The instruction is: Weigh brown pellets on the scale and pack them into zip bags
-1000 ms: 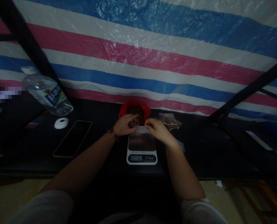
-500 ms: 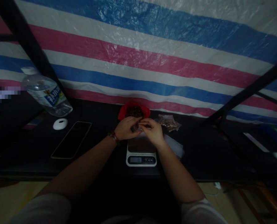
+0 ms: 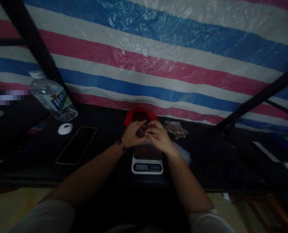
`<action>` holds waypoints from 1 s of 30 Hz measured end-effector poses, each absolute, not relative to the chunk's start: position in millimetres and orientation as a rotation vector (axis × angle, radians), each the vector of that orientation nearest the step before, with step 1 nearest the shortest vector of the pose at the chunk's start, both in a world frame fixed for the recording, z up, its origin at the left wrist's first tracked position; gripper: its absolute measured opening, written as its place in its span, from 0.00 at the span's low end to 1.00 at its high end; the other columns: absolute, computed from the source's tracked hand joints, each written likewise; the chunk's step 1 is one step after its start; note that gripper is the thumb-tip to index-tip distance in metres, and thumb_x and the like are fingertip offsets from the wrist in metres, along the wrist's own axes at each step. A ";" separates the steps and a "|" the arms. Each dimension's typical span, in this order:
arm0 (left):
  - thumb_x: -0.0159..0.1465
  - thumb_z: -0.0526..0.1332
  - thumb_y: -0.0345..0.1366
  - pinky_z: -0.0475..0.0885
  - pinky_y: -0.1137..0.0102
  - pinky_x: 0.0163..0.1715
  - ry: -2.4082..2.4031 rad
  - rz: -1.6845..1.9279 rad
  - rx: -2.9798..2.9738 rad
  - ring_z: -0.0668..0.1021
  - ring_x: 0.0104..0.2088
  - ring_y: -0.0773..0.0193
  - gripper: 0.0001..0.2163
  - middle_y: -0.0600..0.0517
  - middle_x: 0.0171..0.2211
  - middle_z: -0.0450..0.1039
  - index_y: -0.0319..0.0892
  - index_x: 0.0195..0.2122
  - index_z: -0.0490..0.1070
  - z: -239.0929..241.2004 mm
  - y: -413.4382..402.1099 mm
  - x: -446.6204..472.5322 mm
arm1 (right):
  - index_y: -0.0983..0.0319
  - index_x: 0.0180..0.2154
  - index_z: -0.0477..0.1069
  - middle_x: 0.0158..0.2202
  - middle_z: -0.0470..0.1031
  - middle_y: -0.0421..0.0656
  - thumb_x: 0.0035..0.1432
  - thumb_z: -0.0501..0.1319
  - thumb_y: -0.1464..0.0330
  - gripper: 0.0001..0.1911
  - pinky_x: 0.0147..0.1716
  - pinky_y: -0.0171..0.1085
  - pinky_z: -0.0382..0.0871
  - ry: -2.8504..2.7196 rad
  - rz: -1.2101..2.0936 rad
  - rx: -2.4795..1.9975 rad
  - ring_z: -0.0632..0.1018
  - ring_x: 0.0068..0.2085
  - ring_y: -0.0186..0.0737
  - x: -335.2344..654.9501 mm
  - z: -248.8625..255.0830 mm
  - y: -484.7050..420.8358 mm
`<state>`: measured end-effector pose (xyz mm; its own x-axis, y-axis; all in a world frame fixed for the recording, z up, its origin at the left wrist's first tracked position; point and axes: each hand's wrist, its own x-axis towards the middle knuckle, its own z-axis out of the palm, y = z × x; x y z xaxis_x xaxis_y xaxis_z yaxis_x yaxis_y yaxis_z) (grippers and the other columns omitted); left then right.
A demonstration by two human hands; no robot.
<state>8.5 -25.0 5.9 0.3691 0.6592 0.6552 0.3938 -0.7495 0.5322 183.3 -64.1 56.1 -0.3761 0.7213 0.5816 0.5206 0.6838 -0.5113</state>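
My left hand [image 3: 133, 134] curls around one side of what looks like a small clear plastic bag [image 3: 143, 130], above the back of a kitchen scale [image 3: 147, 167]. On the other side, my right hand [image 3: 159, 136] has its thumb and fingers closed at the bag's edge. Fingers hide much of the bag. Just behind the hands sits a red bag [image 3: 128, 120] with its mouth spread, full of small dark brown pieces [image 3: 140, 116]. To the right lie small clear bags holding brown bits [image 3: 175, 128], and flat, translucent bags [image 3: 184, 154] partly behind my right wrist.
A phone [image 3: 77, 145], a white rounded object [image 3: 65, 128] and a clear bottle [image 3: 58, 101] are on the left of the black table [image 3: 204, 165]. Black metal bars [image 3: 260, 94] slant on both sides before a striped plastic sheet [image 3: 158, 71].
My right hand's fingers have spread a little from the left hand's fingertips, showing more of the clear bag. The view has shifted slightly; the scale and the other things stay in place.
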 end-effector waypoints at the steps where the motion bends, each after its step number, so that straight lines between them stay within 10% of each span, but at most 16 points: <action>1: 0.51 0.66 0.50 0.69 0.59 0.45 0.876 1.323 2.269 0.74 0.44 0.53 0.38 0.43 0.46 0.70 0.41 0.60 0.56 4.1 -24.3 8.4 | 0.59 0.34 0.72 0.44 0.67 0.45 0.57 0.58 0.70 0.05 0.48 0.43 0.66 -2.013 0.274 -0.957 0.70 0.48 0.42 185.2 59.3 -63.7; 5: 0.53 0.63 0.52 0.72 0.61 0.41 0.609 1.262 1.955 0.77 0.43 0.55 0.44 0.41 0.47 0.71 0.39 0.64 0.42 -3.3 -19.5 7.8 | 0.58 0.36 0.70 0.46 0.68 0.46 0.59 0.55 0.70 0.06 0.52 0.46 0.63 -1.919 0.242 -0.950 0.69 0.50 0.43 194.5 68.2 -59.2; 12: 0.57 0.63 0.42 0.73 0.64 0.38 0.758 1.124 1.927 0.78 0.37 0.59 0.17 0.45 0.38 0.76 0.36 0.44 0.72 -0.9 -18.9 8.8 | 0.58 0.41 0.68 0.46 0.70 0.46 0.58 0.57 0.63 0.09 0.43 0.42 0.70 -1.678 0.562 -0.947 0.73 0.44 0.41 200.4 39.3 -45.5; 15: 0.55 0.64 0.40 0.73 0.67 0.35 0.832 1.119 1.944 0.78 0.33 0.62 0.15 0.47 0.35 0.77 0.37 0.41 0.74 -0.3 -19.3 10.9 | 0.58 0.50 0.64 0.44 0.72 0.46 0.52 0.63 0.61 0.23 0.37 0.38 0.72 -1.545 0.782 -0.933 0.76 0.38 0.39 197.3 22.0 -42.7; 21: 0.56 0.64 0.42 0.71 0.71 0.30 0.806 1.015 2.083 0.76 0.30 0.64 0.14 0.50 0.30 0.76 0.36 0.37 0.74 -3.8 -19.6 11.6 | 0.61 0.30 0.73 0.30 0.76 0.42 0.52 0.62 0.61 0.10 0.36 0.38 0.71 -1.467 0.753 -1.037 0.77 0.33 0.38 197.2 10.8 -44.2; 30: 0.60 0.59 0.41 0.69 0.73 0.28 0.822 1.008 2.206 0.76 0.28 0.65 0.12 0.50 0.28 0.76 0.37 0.33 0.75 5.6 -25.0 10.2 | 0.60 0.38 0.73 0.36 0.78 0.42 0.50 0.64 0.61 0.13 0.40 0.38 0.72 -1.433 0.911 -0.945 0.78 0.37 0.39 191.3 7.4 -46.4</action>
<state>10.2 -25.0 5.6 0.5266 0.7236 0.4462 0.2919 -0.6469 0.7045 191.3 -46.4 7.4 -0.0411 0.9257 0.3759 0.0526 0.3777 -0.9244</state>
